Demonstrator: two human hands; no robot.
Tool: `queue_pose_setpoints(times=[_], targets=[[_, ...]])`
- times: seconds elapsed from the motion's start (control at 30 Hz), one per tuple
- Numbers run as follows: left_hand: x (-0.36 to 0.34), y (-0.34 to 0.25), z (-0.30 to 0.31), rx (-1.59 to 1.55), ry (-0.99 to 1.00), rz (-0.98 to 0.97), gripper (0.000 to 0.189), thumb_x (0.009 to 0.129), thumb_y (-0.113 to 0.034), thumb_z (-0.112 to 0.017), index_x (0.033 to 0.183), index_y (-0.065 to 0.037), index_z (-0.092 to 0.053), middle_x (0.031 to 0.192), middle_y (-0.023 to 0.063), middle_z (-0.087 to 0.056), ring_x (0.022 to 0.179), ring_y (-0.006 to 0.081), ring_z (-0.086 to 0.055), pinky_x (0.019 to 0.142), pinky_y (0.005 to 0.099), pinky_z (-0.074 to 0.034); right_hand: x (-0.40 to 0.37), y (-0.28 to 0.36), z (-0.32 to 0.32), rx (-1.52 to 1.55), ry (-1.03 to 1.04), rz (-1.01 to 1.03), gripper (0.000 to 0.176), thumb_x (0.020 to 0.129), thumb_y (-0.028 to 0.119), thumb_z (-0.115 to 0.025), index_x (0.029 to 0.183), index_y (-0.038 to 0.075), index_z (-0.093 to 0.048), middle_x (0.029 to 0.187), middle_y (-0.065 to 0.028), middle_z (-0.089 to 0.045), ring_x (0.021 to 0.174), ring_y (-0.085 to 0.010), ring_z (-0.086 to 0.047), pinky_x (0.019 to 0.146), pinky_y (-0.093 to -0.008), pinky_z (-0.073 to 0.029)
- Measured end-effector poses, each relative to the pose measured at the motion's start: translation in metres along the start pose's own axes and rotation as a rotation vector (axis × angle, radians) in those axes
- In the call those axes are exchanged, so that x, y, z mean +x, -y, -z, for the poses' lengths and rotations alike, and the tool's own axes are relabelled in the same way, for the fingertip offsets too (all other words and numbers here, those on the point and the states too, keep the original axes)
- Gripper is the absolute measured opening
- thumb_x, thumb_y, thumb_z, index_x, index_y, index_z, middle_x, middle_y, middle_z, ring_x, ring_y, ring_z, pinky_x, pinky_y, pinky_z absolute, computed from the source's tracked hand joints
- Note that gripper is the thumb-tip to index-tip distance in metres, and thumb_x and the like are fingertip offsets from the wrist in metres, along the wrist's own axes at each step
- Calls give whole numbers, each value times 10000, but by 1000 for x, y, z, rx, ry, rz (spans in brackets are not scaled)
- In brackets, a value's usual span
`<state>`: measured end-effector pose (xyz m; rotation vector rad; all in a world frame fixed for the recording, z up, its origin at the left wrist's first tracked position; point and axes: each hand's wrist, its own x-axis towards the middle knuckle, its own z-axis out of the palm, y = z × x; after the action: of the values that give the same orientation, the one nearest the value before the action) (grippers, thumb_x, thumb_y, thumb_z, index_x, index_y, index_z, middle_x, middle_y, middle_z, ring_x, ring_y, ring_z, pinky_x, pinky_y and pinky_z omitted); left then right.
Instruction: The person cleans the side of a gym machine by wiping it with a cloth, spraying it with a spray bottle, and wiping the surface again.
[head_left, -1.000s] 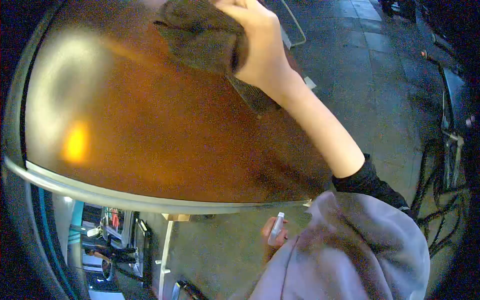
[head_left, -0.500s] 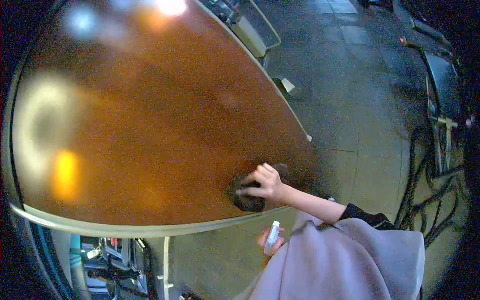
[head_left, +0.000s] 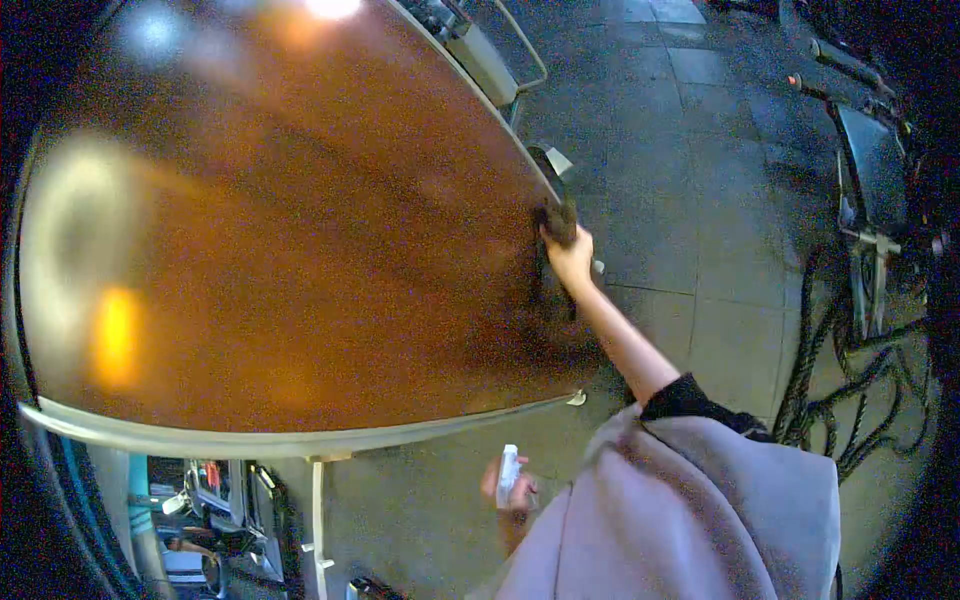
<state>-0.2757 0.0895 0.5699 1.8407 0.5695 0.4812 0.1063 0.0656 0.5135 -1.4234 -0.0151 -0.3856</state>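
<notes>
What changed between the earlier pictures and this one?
The right hand and its dark cloth came in from far out over the brown surface toward its near edge, then moved out to its right-hand edge. Nothing was taken up or let go: the left hand still holds the white bottle.

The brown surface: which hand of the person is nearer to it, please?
Right. The right hand is at the edge of the brown surface with the dark cloth; the left hand, holding a small white bottle, is apart from it, outside its pale rim.
</notes>
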Motion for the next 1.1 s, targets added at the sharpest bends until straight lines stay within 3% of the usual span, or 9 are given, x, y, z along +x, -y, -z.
queue_pose_setpoints(times=[0.07,0.13,0.17,0.27,0.4,0.67,0.83,0.97,1.1], targets=[[-1,1,-5,-60,-74,32,295,647,2,-499,926,69,-568,783,131,-624,489,137,-550,430,269,-458,-68,-2,19,30,22,4,260,712,50,-674,950,-8,-587,882,-97,-626,837,-196,-585,771,-338,-465],[2,-19,-14,38,-140,18,308,654,-24,-509,938,81,-567,777,147,-622,457,157,-554,426,275,-463,-119,-1,12,920,56,-467,240,704,25,-649,908,-32,-537,875,-91,-526,841,-156,-505,729,-270,-413],[3,-26,-21,37,-147,15,308,654,-24,-509,938,81,-567,777,147,-622,457,157,-554,426,275,-463,-124,49,21,205,92,70,187,736,9,-628,885,-42,-527,854,-97,-515,803,-157,-491,704,-262,-394],[5,-30,-28,46,-267,-104,300,655,-66,-538,915,79,-578,678,114,-606,443,150,-550,418,274,-456,-61,123,11,249,59,543,269,641,103,-657,848,-43,-564,811,-139,-526,765,-273,-547,664,-336,-455],[10,-79,-52,-72,-430,53,284,647,-60,-534,888,79,-588,635,100,-585,451,147,-551,419,276,-452,18,188,6,246,105,379,313,602,81,-721,832,-36,-544,815,-118,-509,763,-257,-528,712,-296,-437],[60,-129,-170,-180,-642,28,269,644,-51,-533,879,56,-609,661,64,-582,464,129,-533,433,265,-450,66,-20,-35,216,103,-137,339,708,308,-759,855,35,-623,741,-128,-639,696,-326,-619,692,-386,-484],[97,-155,-213,-91,-612,88,229,672,-55,-528,866,38,-605,653,62,-576,481,121,-537,437,258,-436,26,-91,34,-374,310,-141,352,735,318,-701,904,16,-636,864,-235,-622,829,-424,-577,719,-422,-472],[90,-164,-212,-46,-578,-32,190,692,-38,-525,855,30,-596,659,76,-579,467,120,-533,411,268,-415,7,-92,145,-741,792,-795,476,699,394,-678,1006,31,-648,1051,-210,-622,1014,-349,-587,860,-388,-470],[117,-154,-225,73,-612,-35,179,690,-22,-522,846,37,-588,665,87,-568,449,127,-532,392,273,-407,62,-164,179,-982,538,-864,523,634,426,-725,978,38,-664,995,-187,-651,973,-339,-612,841,-383,-481]])
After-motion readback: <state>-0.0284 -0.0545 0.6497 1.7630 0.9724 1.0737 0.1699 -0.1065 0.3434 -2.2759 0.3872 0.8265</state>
